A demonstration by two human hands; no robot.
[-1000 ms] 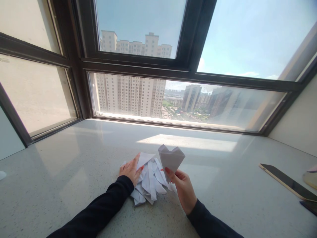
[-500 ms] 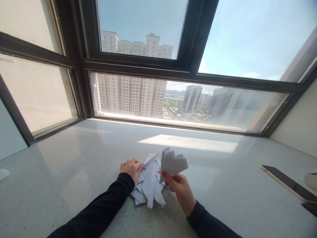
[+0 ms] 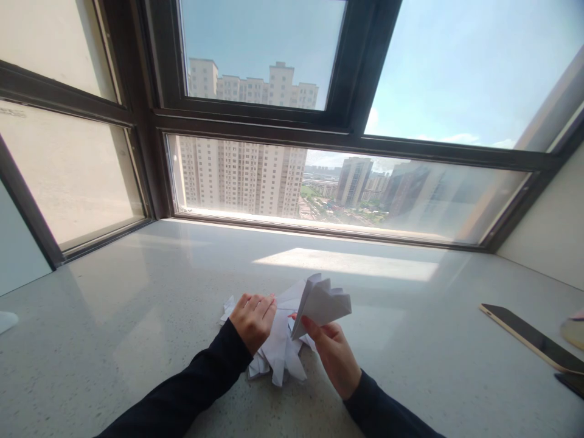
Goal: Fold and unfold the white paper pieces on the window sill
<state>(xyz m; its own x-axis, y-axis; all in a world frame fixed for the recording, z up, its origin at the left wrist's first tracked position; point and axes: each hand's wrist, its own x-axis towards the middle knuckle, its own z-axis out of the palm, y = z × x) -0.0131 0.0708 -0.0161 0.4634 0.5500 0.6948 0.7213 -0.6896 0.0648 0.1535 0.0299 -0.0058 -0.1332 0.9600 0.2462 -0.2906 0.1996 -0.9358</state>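
Observation:
My right hand (image 3: pixel 335 350) grips a fan of folded white papers (image 3: pixel 325 305) between thumb and fingers, raised above the pile with the fanned ends up. My left hand (image 3: pixel 253 319) is closed, knuckles up, over the left side of a heap of folded white paper pieces (image 3: pixel 280 353). Its fingertips press together at the edge of a folded paper piece (image 3: pixel 289 295) that reaches right toward the fan; the thumb is hidden. Other paper pieces stick out behind the left hand and below both hands.
A phone (image 3: pixel 531 337) lies on the speckled pale sill (image 3: pixel 150 334) at the right, with a dark object (image 3: pixel 570 384) and a rounded item (image 3: pixel 573 331) beside it. A white object (image 3: pixel 6 320) shows at the left edge. Dark-framed windows (image 3: pixel 255 125) stand behind.
My left hand has moved right and over the heap, and papers now show to its left. The fan in my right hand has shifted slightly right.

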